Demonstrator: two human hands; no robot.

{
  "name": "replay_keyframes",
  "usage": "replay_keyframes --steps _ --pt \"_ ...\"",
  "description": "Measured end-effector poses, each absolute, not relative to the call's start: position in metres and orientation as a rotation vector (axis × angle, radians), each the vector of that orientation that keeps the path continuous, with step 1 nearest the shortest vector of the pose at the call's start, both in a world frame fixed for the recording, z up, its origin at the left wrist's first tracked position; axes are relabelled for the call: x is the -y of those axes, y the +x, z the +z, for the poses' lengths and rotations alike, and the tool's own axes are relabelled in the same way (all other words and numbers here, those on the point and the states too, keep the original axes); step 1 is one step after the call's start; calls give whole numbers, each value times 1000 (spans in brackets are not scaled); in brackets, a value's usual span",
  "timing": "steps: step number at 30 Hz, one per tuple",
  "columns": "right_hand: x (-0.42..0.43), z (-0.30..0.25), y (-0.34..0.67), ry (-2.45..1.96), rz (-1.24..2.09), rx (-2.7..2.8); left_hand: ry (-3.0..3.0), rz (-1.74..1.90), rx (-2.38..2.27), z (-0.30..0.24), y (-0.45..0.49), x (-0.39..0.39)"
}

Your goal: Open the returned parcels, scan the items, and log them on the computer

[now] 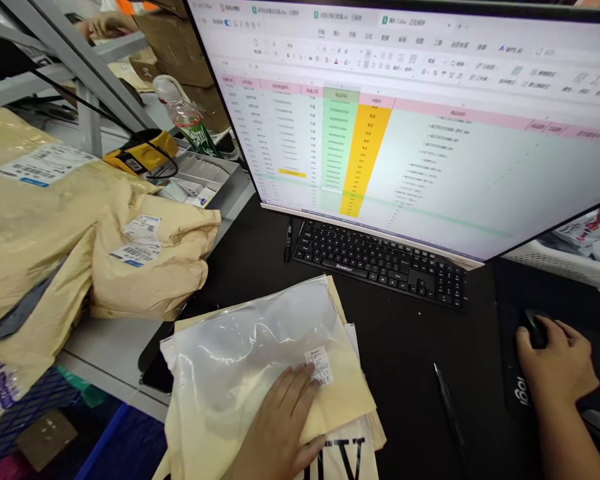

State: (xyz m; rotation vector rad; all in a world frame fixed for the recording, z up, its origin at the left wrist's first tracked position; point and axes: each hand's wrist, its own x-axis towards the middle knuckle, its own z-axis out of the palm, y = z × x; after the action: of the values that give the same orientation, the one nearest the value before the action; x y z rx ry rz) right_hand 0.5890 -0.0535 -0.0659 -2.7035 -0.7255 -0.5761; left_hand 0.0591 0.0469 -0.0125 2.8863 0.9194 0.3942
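My left hand (285,420) lies flat on a clear plastic bag (250,333), fingers stretched out. The fingertips touch a small white printed label (319,365). Beneath the bag are yellowish mailers and a pale item with large black letters (343,453). At the right, my right hand (560,363) is curved over a black computer mouse (534,328) on a dark mouse pad (515,293). Between the hands a black pen (449,407) lies on the black desk (405,360).
A large monitor (430,133) with a spreadsheet stands behind a black keyboard (380,263). Yellow parcels (150,260) are piled at the left, near a yellow scanner-like device (140,153) and a green-labelled bottle (185,117). A marker (288,240) lies beside the keyboard. Another person's hand (110,21) shows far back.
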Motion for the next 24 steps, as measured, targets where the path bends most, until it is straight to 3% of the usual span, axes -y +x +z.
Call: replay_keyframes --steps 24 --pt "53 -66 591 -2765 -532 720 2925 461 -854 -14 59 -52"
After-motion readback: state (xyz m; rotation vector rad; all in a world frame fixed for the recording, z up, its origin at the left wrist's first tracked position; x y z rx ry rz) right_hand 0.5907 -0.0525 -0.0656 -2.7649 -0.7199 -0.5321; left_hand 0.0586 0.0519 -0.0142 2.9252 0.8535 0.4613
